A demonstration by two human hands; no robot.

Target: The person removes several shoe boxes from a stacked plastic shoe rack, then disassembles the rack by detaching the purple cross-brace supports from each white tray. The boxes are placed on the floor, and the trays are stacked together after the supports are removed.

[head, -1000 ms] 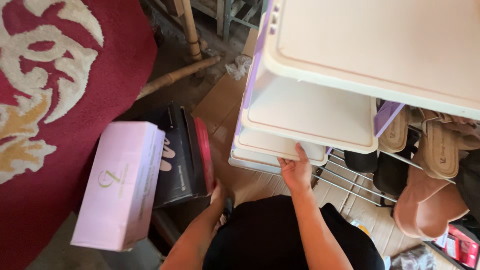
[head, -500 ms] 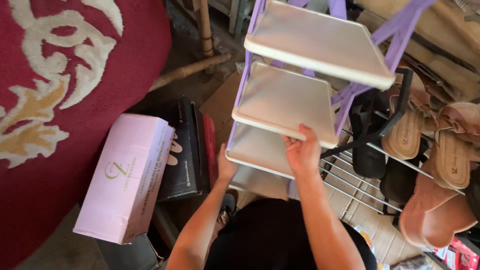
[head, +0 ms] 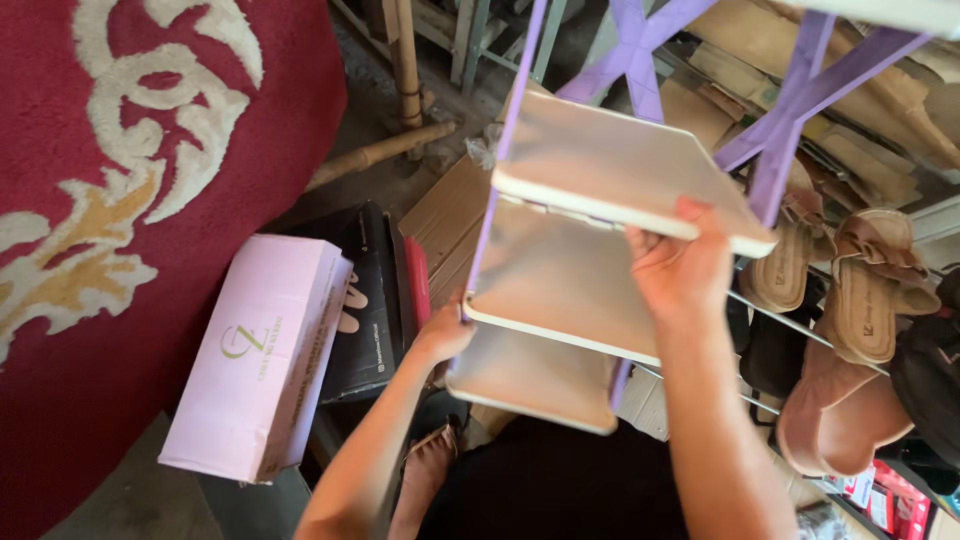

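Note:
A plastic shelf rack with cream shelves [head: 590, 170] and purple legs [head: 780, 150] is lifted and tilted in front of me. My right hand [head: 680, 265] grips the front edge of the upper visible shelf. My left hand [head: 445, 335] holds the left side of the rack at a purple leg, between the middle shelf [head: 560, 290] and the lowest shelf [head: 530, 375]. Both arms reach up from the bottom of the view.
A pink shoe box [head: 260, 355] lies at the left beside a black shoe box [head: 365, 300]. A red patterned carpet [head: 120, 180] covers the left. At the right a wire shoe rack [head: 760, 310] holds tan sandals [head: 865, 290]. Wooden poles [head: 385, 150] lie behind.
The rack has moved up and away, showing more of its purple legs. My right hand shifted from a lower shelf's edge to the upper shelf's edge, and my left hand now holds the left side.

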